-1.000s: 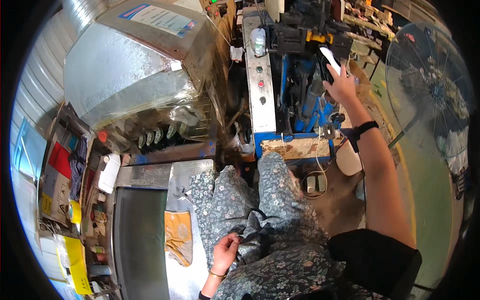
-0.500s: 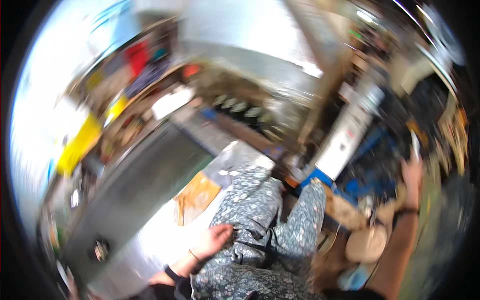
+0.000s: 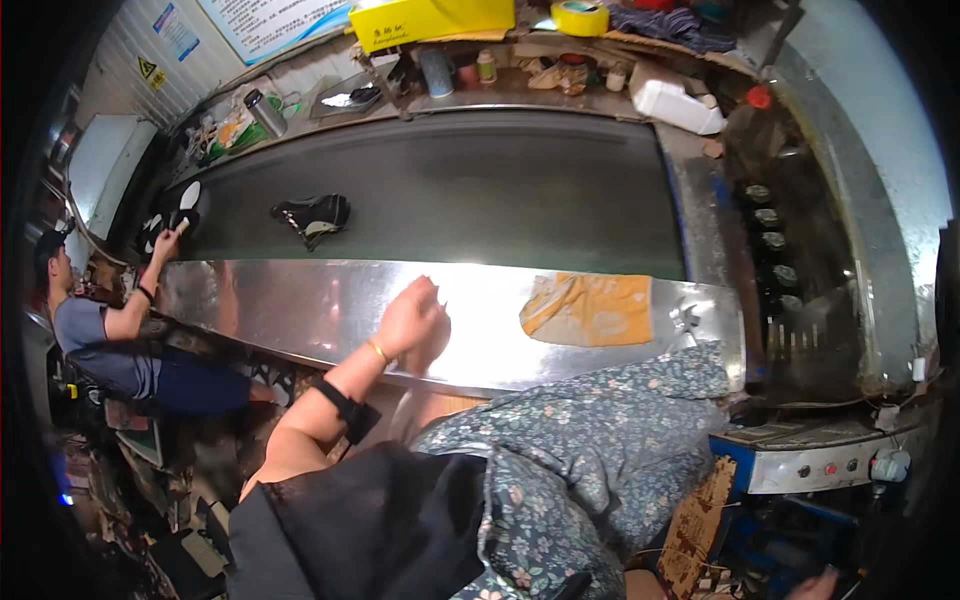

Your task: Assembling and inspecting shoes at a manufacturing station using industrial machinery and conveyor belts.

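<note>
My left hand (image 3: pixel 412 318) hangs over the shiny metal ledge (image 3: pixel 270 300) in front of a dark conveyor belt (image 3: pixel 500 185). Its fingers are curled in, and whatever they may hold is hidden. A yellow-brown cloth (image 3: pixel 600 308) lies to its right on the ledge, near the patterned floral fabric (image 3: pixel 590 420) over my legs. Farther back, a black shoe (image 3: pixel 315 216) rests on the belt. At the bottom right edge, low beside the machine, a blurred bit of my right hand (image 3: pixel 815 585) shows; its fingers cannot be made out.
On the left, a co-worker (image 3: pixel 100 330) holds a small light-coloured tool over black-and-white shoe parts (image 3: pixel 188 200). Along the back stand a flask (image 3: pixel 265 113), a yellow box (image 3: pixel 430 22) and a white jug (image 3: pixel 677 100). A control box (image 3: pixel 835 465) sits at right.
My view has swung left, bringing the shoe and co-worker into sight. My left hand is now over the ledge, no longer by my lap. My right hand has dropped toward the bottom edge.
</note>
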A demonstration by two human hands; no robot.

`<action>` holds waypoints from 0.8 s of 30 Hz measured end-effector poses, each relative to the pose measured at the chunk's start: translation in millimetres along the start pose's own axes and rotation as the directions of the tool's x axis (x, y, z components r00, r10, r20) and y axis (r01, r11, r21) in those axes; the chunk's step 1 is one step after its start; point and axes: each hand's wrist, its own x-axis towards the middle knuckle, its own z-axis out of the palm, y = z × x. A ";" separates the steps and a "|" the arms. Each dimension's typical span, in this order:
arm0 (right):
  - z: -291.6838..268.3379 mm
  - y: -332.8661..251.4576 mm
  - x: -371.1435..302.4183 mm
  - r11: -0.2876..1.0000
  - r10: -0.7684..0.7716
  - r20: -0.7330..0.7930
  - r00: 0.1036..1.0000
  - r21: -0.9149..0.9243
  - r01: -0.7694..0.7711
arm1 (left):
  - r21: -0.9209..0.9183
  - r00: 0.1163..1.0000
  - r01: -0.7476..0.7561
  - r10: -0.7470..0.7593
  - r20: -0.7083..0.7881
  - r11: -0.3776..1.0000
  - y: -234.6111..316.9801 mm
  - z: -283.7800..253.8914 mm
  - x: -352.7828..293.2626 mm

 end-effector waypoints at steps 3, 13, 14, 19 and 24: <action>101.2 -45.9 -229.5 0.743 0.164 0.733 0.660 0.348 -0.572 | -0.031 0.914 0.240 -0.237 -0.330 0.970 -139.5 18.7 75.6; -71.0 -337.9 -65.0 0.012 0.190 0.970 0.149 0.150 -0.989 | -0.805 0.600 0.506 -0.797 0.071 0.309 -323.7 -103.8 125.4; -54.5 -336.0 -78.0 0.047 0.238 0.955 0.179 0.172 -0.984 | -0.426 0.648 0.609 -0.729 -0.220 0.669 -301.8 -84.4 128.4; -34.6 -334.9 -157.2 0.520 0.194 0.876 0.442 0.290 -0.804 | 0.560 0.742 0.548 -0.053 -0.668 0.621 -211.7 -48.8 118.2; 8.8 -325.5 -130.4 0.344 0.200 0.877 0.438 0.356 -0.869 | 0.000 0.791 0.576 -0.557 -0.255 0.818 -205.5 -43.2 125.0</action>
